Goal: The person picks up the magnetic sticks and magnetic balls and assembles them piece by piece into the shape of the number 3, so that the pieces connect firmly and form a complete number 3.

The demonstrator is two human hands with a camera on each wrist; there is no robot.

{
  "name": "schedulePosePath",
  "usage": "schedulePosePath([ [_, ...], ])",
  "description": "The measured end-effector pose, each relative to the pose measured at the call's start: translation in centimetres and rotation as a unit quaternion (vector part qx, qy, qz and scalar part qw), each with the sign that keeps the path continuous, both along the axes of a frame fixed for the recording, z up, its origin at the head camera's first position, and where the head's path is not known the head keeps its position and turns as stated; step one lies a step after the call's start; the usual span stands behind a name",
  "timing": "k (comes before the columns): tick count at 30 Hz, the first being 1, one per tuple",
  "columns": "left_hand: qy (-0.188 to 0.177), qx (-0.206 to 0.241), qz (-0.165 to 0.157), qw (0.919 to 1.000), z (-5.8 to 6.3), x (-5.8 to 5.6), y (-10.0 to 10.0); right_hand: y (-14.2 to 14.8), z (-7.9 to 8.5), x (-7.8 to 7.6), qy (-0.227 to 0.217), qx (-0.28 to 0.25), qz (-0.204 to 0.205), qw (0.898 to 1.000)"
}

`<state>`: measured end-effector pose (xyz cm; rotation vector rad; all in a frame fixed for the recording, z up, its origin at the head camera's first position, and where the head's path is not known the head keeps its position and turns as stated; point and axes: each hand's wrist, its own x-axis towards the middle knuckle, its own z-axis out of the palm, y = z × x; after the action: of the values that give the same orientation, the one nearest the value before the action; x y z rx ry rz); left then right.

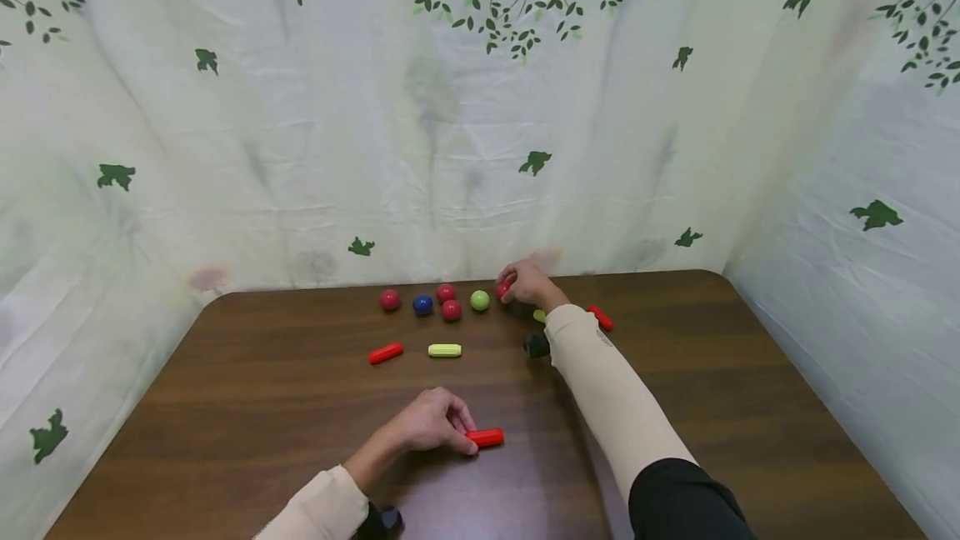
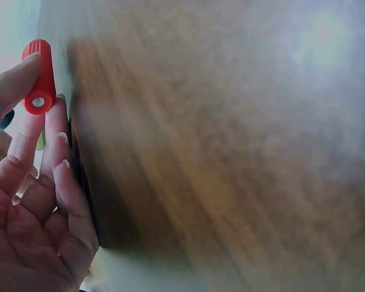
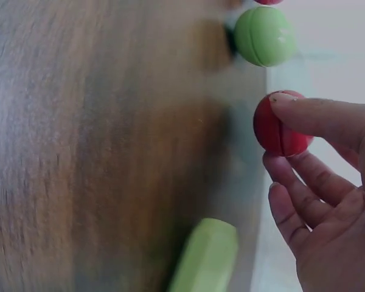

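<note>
Near the front of the table my left hand (image 1: 435, 422) pinches one end of a red ridged cylinder (image 1: 486, 437) between thumb and fingers. In the left wrist view, that red cylinder (image 2: 39, 82) shows a round pale hole in its end. At the table's back edge my right hand (image 1: 528, 283) holds a red ball (image 1: 502, 291) with thumb and fingertips. A groove runs round this red ball (image 3: 283, 131) in the right wrist view. Left of it is a green ball (image 1: 480, 300). A yellow-green cylinder (image 1: 539, 316) is partly hidden behind the right forearm.
Along the back lie a blue ball (image 1: 422, 305) and several red balls (image 1: 389, 299). Before them are a red cylinder (image 1: 386, 352) and a yellow-green cylinder (image 1: 445, 350). Another red cylinder (image 1: 600, 317) lies right of the right wrist. A printed curtain (image 1: 465, 190) hangs behind the table.
</note>
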<state>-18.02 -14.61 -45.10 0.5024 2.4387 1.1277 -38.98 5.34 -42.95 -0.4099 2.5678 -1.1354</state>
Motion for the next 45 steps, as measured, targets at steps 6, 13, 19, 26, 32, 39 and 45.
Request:
schedulePosePath([
  [6,-0.008,0.004,-0.007,0.9999,-0.2,-0.2,0.3,1.4,1.8,1.5,0.008,-0.026,-0.004,1.0],
  [13,-0.014,0.007,-0.007,0.9999,0.1,-0.3,0.1,2.8,3.5,3.4,0.044,-0.075,0.013,0.996],
  [19,-0.023,0.003,-0.005,0.9997,0.1,-0.3,-0.2,4.6,4.0,5.7,0.072,-0.121,0.024,0.99],
  [26,-0.035,0.0,-0.001,0.9994,0.3,-0.5,-0.3,6.1,3.7,8.8,0.051,-0.149,0.023,0.987],
  [32,-0.028,-0.003,-0.004,0.9996,0.1,-0.7,-0.4,6.9,1.9,11.1,0.029,-0.16,0.034,0.986],
  [39,-0.028,-0.006,0.0,0.9996,0.1,-0.5,-0.6,7.1,-0.7,13.4,0.022,-0.155,0.099,0.983],
  [45,-0.022,0.004,-0.004,0.9997,0.3,-0.6,-0.3,6.9,-1.9,15.2,-0.055,-0.19,0.114,0.974],
])
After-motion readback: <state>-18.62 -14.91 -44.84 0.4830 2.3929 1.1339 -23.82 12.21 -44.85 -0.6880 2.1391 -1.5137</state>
